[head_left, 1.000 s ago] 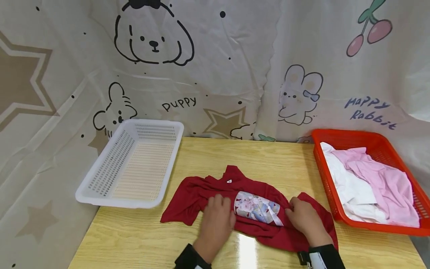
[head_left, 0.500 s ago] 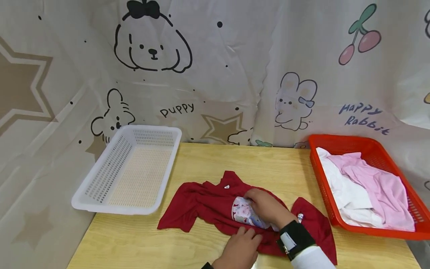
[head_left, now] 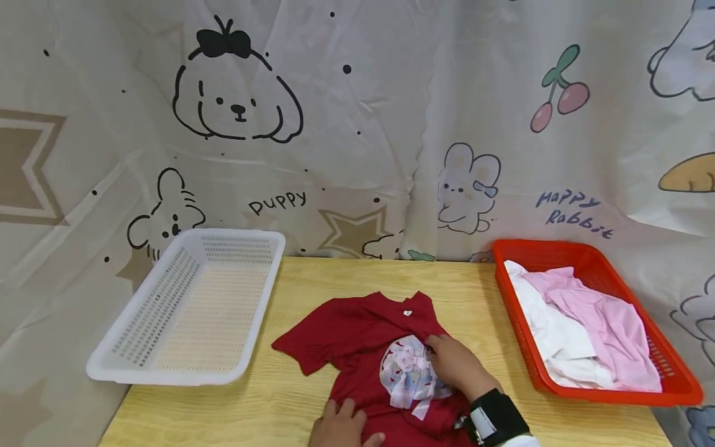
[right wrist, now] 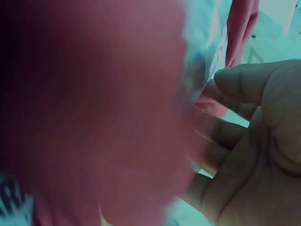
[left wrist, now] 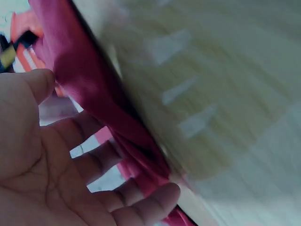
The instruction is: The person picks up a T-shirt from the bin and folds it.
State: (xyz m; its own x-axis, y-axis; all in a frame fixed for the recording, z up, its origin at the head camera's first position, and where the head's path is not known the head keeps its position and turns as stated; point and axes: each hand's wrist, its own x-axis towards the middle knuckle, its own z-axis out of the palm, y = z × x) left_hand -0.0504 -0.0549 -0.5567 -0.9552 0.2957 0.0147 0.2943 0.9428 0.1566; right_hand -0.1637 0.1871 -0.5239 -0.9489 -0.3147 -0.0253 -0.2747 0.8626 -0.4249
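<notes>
A dark red T-shirt with a round floral print and bow lies partly spread on the wooden table, its collar pointing away from me. Beside the print my right hand pinches the shirt's fabric. The right wrist view has its thumb at the cloth edge, with blurred red fabric hiding some fingertips. At the shirt's lower left my left hand rests on the cloth. Its fingers are spread and relaxed against the red fabric in the left wrist view.
A white perforated basket stands at the left, with nothing seen inside. At the right, a red basket holds a white garment and a pink garment. A printed curtain hangs behind the table.
The right hand has crossed to the print and the left hand has shifted down and left. The shirt has turned and spread, the print less folded. The head view has tilted up and right.
</notes>
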